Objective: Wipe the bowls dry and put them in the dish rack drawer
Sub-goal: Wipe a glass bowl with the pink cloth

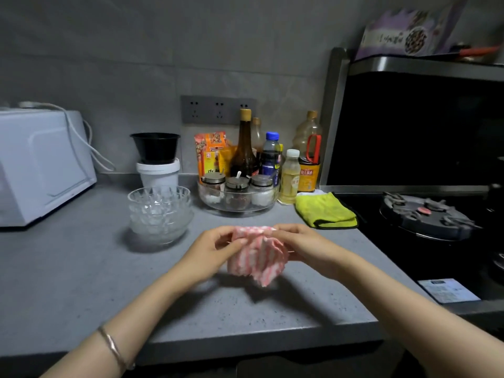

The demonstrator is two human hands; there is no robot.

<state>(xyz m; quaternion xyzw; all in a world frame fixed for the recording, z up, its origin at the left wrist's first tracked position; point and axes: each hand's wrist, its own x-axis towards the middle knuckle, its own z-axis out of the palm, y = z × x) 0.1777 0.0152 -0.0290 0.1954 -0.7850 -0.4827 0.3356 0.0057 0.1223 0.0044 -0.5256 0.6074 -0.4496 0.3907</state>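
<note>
Both the left hand (215,248) and the right hand (301,245) pinch a pink-and-white cloth (257,255) above the counter (81,268), near its front edge. The stacked glass bowls (159,214) sit left of the cloth, toward the counter's back edge.

A stack of clear, faceted glass bowls (159,214) stands upright and nested on the grey counter (81,268). At four o'clock from it, well apart, a pink-and-white striped cloth (257,255) hangs bunched, its top edge pinched by the left hand (210,249) and right hand (302,246).

Head-worn, down over counter (81,268) (close)
</note>
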